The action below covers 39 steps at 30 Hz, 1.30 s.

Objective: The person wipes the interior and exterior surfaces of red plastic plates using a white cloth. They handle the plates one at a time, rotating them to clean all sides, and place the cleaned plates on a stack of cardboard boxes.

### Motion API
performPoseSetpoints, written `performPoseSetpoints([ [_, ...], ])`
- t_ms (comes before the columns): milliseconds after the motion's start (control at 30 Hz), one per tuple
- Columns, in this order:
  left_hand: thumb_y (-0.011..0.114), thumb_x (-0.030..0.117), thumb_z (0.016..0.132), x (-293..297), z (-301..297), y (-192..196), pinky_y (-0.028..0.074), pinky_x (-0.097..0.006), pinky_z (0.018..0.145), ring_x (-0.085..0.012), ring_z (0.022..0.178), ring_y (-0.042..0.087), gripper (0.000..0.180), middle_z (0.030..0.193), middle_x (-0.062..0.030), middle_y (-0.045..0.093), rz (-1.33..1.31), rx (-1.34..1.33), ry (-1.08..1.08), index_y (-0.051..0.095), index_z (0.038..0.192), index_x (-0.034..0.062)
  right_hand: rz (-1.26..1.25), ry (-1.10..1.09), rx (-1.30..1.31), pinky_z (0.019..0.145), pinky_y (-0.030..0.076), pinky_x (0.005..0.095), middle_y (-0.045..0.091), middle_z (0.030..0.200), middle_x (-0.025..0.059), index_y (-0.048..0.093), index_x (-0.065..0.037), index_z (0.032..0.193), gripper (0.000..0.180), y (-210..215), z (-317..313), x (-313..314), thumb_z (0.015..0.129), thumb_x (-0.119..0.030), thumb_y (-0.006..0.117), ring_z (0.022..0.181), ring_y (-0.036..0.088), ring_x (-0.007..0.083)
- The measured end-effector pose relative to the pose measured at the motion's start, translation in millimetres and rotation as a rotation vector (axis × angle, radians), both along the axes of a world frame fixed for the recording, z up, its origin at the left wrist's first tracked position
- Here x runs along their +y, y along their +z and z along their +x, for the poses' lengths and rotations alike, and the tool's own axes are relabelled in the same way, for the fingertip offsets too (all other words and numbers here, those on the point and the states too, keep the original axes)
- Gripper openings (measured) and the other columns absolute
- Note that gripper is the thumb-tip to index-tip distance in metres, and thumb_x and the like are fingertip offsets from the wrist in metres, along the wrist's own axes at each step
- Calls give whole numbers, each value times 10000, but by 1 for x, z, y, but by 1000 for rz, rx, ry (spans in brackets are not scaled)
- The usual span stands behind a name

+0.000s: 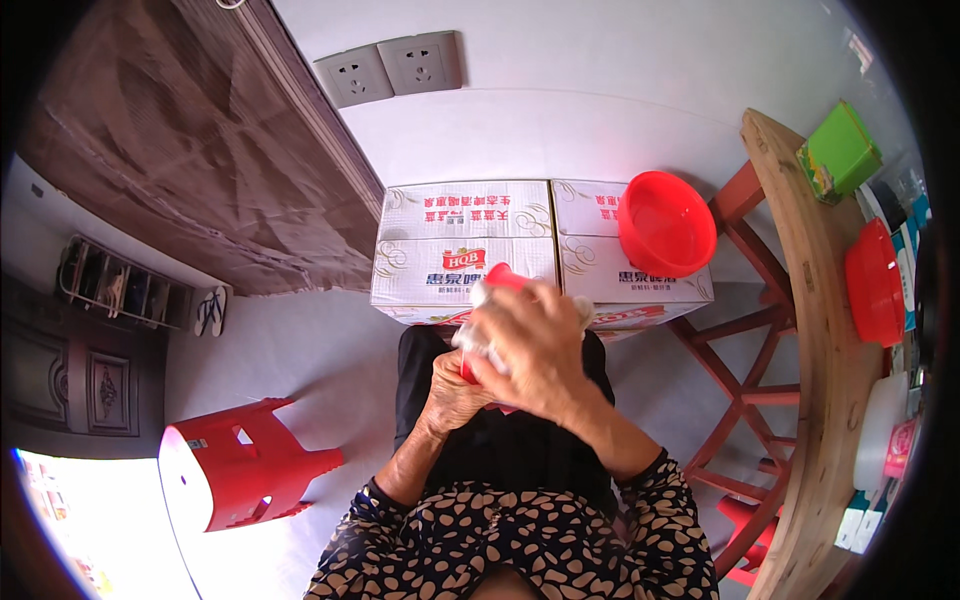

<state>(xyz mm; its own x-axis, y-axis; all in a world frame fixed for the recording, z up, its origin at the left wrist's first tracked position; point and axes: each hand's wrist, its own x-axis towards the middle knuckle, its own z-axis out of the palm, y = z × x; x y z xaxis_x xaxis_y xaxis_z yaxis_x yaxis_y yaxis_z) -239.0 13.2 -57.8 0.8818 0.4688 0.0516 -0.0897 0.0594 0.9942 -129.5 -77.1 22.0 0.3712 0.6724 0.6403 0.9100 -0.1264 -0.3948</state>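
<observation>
Both my hands are raised together above my lap, in front of two cardboard boxes. My left hand grips the lower part of a small red cup. My right hand lies over the cup's side and presses a white cloth against it. Only the cup's red rim and a strip near my left thumb show; the rest is hidden by my fingers. A red plastic basin holding clear water stands on the right-hand box.
Two white printed cardboard boxes stand side by side against the wall. A red plastic stool lies tipped at lower left. A wooden table at right carries a red bowl, a green box and white containers. Wall sockets are above.
</observation>
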Motion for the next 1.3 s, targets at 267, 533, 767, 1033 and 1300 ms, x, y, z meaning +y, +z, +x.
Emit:
performPoseSetpoints([
  [267, 789, -7, 676, 2, -5, 19, 511, -302, 817, -132, 900, 629, 388, 988, -60, 674, -454, -188, -37, 642, 1034, 3, 371, -1, 202, 790, 404, 390, 629, 908, 85, 632, -86, 877, 174, 2, 25, 10, 708, -64, 663, 854, 556, 254],
  [533, 729, 42, 754, 15, 22, 16, 494, -359, 887, -195, 989, 616, 426, 1076, -69, 642, -752, -407, 121, 577, 1152, 33, 183, -53, 531, 789, 403, 424, 596, 949, 130, 591, -43, 969, 237, -57, 44, 15, 733, -21, 612, 887, 522, 311],
  [767, 574, 193, 917, 23, 22, -8, 521, -315, 791, -149, 904, 625, 204, 994, -49, 652, -776, -397, 166, 607, 1058, 50, 156, -34, 75, 679, 441, 381, 596, 938, 92, 603, -104, 967, 318, -32, -11, 9, 666, -107, 706, 797, 553, 271],
  [1033, 646, 117, 862, 29, 7, 22, 478, -255, 748, -67, 765, 569, 129, 868, 5, 637, -532, -331, 247, 639, 956, 29, -148, -312, -118, 575, 476, 364, 563, 992, 59, 620, -138, 982, 347, -2, 29, -12, 650, -93, 708, 746, 567, 238],
  [1300, 578, 151, 909, 6, 6, 14, 513, -337, 844, -173, 955, 616, 280, 1059, -83, 638, -567, -301, 96, 568, 1145, 2, 181, -89, 8, 653, 397, 395, 553, 926, 70, 600, -106, 911, 245, 7, 5, 22, 674, -108, 662, 779, 515, 243],
])
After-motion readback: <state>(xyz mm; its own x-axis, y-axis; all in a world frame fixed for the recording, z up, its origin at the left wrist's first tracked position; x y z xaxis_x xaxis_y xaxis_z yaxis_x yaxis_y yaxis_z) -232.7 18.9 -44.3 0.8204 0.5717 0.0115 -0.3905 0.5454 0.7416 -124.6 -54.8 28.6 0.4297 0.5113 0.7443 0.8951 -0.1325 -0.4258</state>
